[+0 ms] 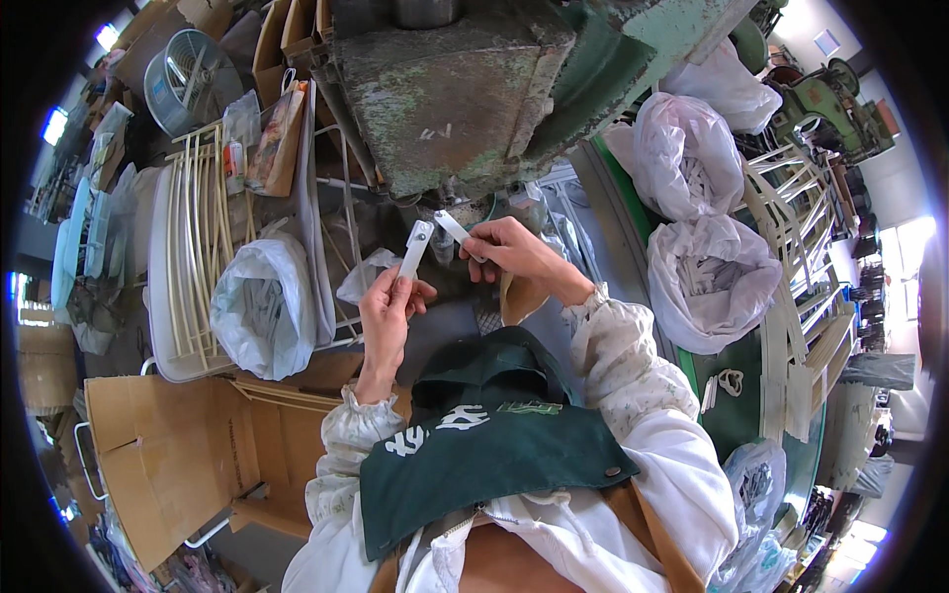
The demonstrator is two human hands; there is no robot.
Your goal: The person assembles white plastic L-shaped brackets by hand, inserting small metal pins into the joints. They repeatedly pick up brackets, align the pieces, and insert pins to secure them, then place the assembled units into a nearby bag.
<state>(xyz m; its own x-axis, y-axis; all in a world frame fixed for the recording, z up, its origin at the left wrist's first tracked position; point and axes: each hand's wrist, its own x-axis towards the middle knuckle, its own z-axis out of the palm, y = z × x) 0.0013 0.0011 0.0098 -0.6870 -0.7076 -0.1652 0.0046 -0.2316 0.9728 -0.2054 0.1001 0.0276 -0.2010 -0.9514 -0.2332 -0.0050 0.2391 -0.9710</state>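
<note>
My left hand (388, 314) pinches a flat white metal strip (409, 259) by its lower end. The strip points upward, and a small round rivet-like piece shows near its top. In my right hand (512, 255) is a second white strip (452, 226), tilted up to the left, with a hole near its free end. The two strips are close together but apart. Just beyond them stands a worn green machine head (455, 109), its lower tooling partly hidden behind the strips and my hands.
Left, a white bag (265, 304) of strips sits beside long cream rods (188, 247) and an open cardboard box (168, 455). Right, two white bags (692, 163) (714, 282) of strips stand on a green-edged table, near more stacked strips (816, 366). A fan (188, 81) is at far left.
</note>
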